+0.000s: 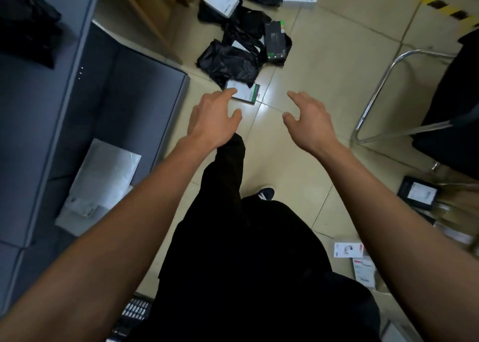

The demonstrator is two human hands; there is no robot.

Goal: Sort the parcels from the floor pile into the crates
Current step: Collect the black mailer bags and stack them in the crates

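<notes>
Grey crates [108,87]: on your left, one holding a white mailer [103,175]. Parcel pile [246,43]: on the floor ahead, black bags and white boxes mixed. Your left hand [212,118]: fingers spread, empty, fingertips over a white box [245,92] at the pile's near edge. Your right hand [308,118]: fingers loosely apart, empty, above bare tile.

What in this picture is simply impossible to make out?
All from the head view:
- Print on the white box nearest the left hand: too small and blurred.
- Contents of the black bags: opaque plastic hides them.
- The lower part of the grey crate floor: a white mailer covers it.
- Parcels at the right edge: motion blur, partly cut off.
- Right hand palm: faces away from the camera.
</notes>
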